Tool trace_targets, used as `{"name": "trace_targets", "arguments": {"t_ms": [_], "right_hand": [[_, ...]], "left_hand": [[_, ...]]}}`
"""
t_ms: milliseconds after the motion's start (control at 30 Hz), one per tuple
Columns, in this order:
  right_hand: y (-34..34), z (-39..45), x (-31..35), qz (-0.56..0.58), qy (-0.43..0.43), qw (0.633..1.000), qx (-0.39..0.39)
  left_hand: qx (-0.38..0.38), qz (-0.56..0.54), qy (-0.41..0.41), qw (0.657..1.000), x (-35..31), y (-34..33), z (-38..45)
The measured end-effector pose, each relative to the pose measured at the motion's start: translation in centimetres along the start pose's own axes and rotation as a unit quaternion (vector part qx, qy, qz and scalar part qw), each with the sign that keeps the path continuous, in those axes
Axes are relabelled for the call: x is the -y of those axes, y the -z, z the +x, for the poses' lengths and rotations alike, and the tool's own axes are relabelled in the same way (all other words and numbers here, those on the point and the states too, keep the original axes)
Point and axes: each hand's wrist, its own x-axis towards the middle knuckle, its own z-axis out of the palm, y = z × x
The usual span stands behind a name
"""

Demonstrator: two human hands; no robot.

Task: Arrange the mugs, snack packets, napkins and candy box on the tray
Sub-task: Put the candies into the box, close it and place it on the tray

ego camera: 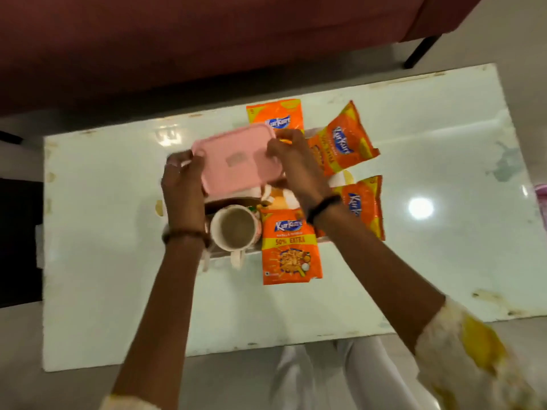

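Both hands are on the pink candy box [236, 161], held flat, lid up, just above centre frame over the tray [219, 255], most of which is hidden under the goods. The left hand [183, 182] clamps the box's left short edge, fingers curled over the rim, wrist with a beaded bracelet angled up from the lower left. The right hand [291, 164] grips the right edge, fingertips pinching the far corner, a dark band on that wrist, forearm slanting in from the lower right.

One mug [233, 229] is clearly visible, upright, handle pointing toward the bottom of the frame, just below the box. Four orange Kurkure snack packets: one [275, 115] above the box, one [343, 137] tilted at upper right, one [365, 205] at right, one [291, 250] beside the mug. A folded napkin [278, 199] peeks from under the box; its count cannot be told. All rests on a glossy white table [118, 232].
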Motion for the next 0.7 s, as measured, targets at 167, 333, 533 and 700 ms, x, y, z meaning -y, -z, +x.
{"name": "trace_targets", "arguments": {"t_ms": [167, 333, 533, 700], "right_hand": [[-4.7, 6.8, -1.0, -0.103, -0.004, 0.993, -0.058], [-6.7, 9.5, -3.8, -0.183, -0.018, 0.977, -0.109], [-7.3, 10.3, -7.0, -0.227, -0.011, 0.966, -0.125], [-6.9, 9.4, -7.4, -0.288, 0.019, 0.950, -0.124]], "left_hand": [[-0.008, 0.085, 0.028, 0.996, 0.1, 1.3, 8.3], [0.043, 0.122, 0.095, 0.987, 2.6, 2.5, 12.7], [0.099, 0.147, 0.110, 0.978, 5.8, 3.4, 14.0], [0.124, 0.107, 0.082, 0.983, 6.9, 4.6, 13.0]]}}
